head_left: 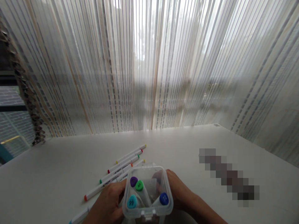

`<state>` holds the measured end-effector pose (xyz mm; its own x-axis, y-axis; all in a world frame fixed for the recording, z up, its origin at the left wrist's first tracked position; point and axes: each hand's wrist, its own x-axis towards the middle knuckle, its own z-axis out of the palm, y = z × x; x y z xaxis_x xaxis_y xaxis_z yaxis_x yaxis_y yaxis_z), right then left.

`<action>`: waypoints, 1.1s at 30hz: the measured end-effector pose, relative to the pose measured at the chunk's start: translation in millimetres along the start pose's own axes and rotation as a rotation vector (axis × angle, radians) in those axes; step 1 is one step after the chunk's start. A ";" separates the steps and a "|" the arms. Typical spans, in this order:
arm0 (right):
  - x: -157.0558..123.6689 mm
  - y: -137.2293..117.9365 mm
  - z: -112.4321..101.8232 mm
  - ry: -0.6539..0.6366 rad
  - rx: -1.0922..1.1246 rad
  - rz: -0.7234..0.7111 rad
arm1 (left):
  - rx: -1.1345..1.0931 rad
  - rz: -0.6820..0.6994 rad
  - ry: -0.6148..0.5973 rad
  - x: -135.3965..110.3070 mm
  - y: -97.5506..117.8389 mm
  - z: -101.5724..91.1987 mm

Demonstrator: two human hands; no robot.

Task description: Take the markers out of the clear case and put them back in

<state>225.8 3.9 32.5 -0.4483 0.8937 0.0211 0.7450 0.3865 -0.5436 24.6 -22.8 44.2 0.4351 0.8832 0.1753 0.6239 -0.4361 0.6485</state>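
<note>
A clear plastic box [147, 213] with an open top stands close in front of me at the bottom centre. Inside lean markers with a purple cap [134, 181], a green cap [139, 185], a light blue cap [132, 201] and a dark blue cap [164, 198]. My left hand [109, 199] grips the box's left side, its fingertips partly hidden. Around the right side wraps my right hand [175, 186], whose fingers show dimly through the clear wall. The box's lower part is out of sight.
Several white markers with coloured ends, one of them orange-tipped [102, 186], lie slantwise left of the box on a white table [58, 161]. A blurred-out long object [229, 177] lies at the right. Behind the table hangs a striped string curtain [149, 77].
</note>
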 end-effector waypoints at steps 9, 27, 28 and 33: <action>-0.3 -0.7 -0.7 0.003 0.013 -0.015 | -0.011 0.016 0.004 0.7 0.1 0.7; 0.5 0.9 -0.1 0.004 0.020 -0.031 | -0.014 0.005 -0.003 -0.1 -2.2 0.8; 0.5 0.7 -0.2 0.005 0.018 -0.027 | -0.014 0.004 0.001 -0.2 -2.3 1.0; 0.7 0.5 0.0 0.006 0.029 -0.022 | -0.006 0.004 0.009 -0.1 -2.5 1.6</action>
<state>225.9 4.7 32.2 -0.4610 0.8866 0.0381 0.7204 0.3990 -0.5673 24.1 -22.1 41.3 0.4320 0.8829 0.1843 0.6183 -0.4386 0.6522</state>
